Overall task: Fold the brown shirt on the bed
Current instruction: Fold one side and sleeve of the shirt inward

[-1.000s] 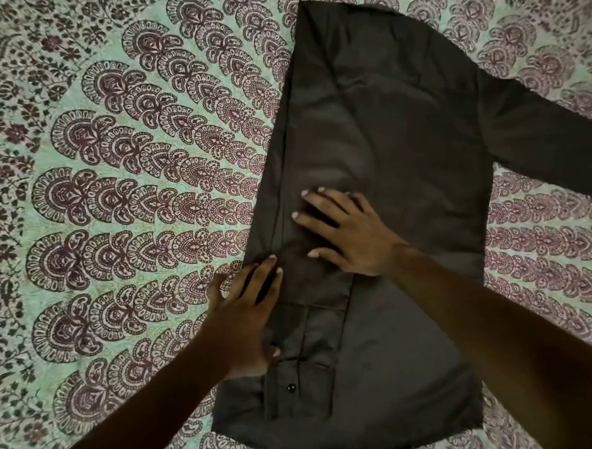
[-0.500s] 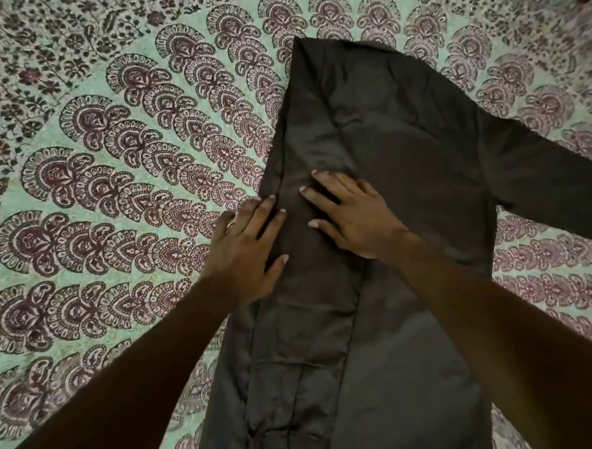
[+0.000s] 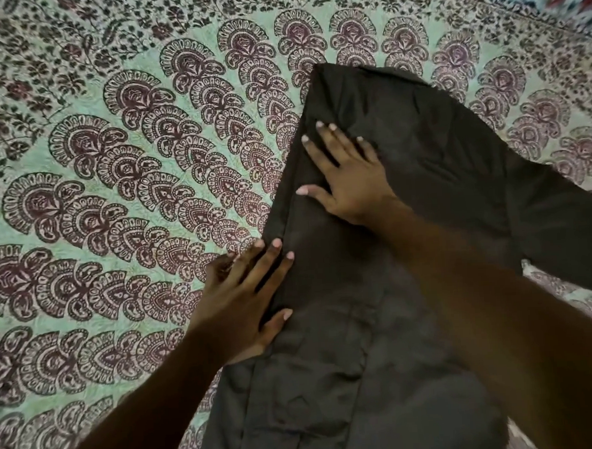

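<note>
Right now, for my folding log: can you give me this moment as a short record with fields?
surface: patterned bedspread, green and maroon
garment: brown shirt, lying flat on the bedspread
fold state: left side folded in to a straight edge; sleeve on the person's right spread out over the bedspread
left hand: fingers straight, pressing on the shirt's left edge, partly over the bedspread
right hand: flat, fingers spread, pressing on the shirt farther up
lifted off the bed: nothing

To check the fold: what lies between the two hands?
Only shirt cloth, by its folded edge, between left hand and right hand, in the head view.
</note>
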The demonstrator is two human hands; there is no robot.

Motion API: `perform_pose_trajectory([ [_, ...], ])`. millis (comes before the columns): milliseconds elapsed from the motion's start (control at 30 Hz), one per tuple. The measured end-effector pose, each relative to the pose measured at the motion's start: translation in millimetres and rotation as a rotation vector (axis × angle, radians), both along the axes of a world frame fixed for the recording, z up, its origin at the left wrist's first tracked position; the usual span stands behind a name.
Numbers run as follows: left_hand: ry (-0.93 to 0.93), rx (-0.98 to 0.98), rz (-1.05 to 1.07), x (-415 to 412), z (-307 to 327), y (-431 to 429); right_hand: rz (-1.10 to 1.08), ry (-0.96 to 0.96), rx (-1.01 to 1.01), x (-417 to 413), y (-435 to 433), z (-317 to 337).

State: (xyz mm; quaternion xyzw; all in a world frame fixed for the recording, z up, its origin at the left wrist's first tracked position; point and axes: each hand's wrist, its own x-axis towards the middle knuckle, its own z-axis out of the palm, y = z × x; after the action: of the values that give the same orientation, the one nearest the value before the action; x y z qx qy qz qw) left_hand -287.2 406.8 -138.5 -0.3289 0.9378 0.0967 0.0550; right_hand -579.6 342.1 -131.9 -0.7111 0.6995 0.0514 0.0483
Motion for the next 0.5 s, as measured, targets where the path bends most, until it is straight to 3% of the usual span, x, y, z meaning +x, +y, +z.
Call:
perform_pose_trajectory([
  [267,0.040,-0.005,0.003,0,-2,-2,-0.289,0.058,-0.026,-9,-65,12],
  [400,0.059,-0.003,0.003,0,-2,-2,-0.172,0.001,-0.183,20,-30,11],
  [500,0.060,-0.005,0.005,1,-2,-3,-0.080,-0.042,-0.123,28,-1,-9],
])
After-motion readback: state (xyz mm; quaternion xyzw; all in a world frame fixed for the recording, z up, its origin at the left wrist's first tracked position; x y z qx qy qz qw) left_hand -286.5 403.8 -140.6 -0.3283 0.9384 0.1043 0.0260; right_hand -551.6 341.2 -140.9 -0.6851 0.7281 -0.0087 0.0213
